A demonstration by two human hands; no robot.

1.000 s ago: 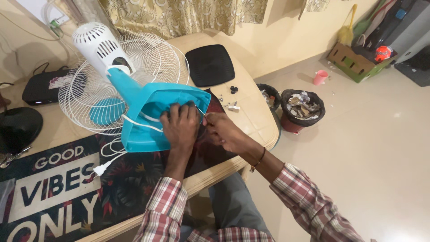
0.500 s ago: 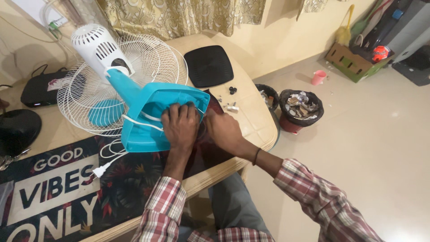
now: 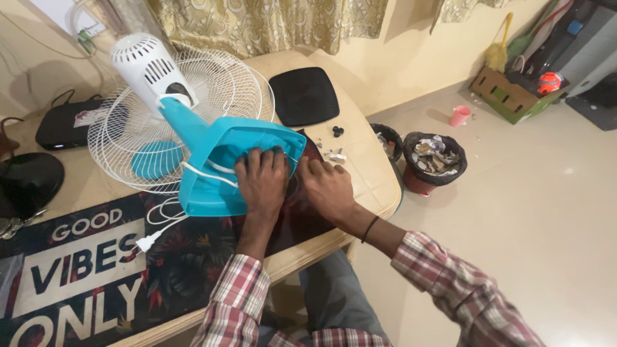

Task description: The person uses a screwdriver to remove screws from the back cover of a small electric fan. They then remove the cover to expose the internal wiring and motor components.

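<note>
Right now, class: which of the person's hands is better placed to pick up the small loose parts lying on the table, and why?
The right hand. It lies at the fan base's edge, nearest the small loose parts; the left hand is pressed flat on the base, farther from them.

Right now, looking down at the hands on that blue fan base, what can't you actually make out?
- Head view: what the left hand and right hand press on inside the blue fan base; the hands cover it.
- Fingertips of both hands: tucked over the base's edge.
- Small parts on the table: too small to identify.
- Dark mat: cut off by the left and bottom edges.
</note>
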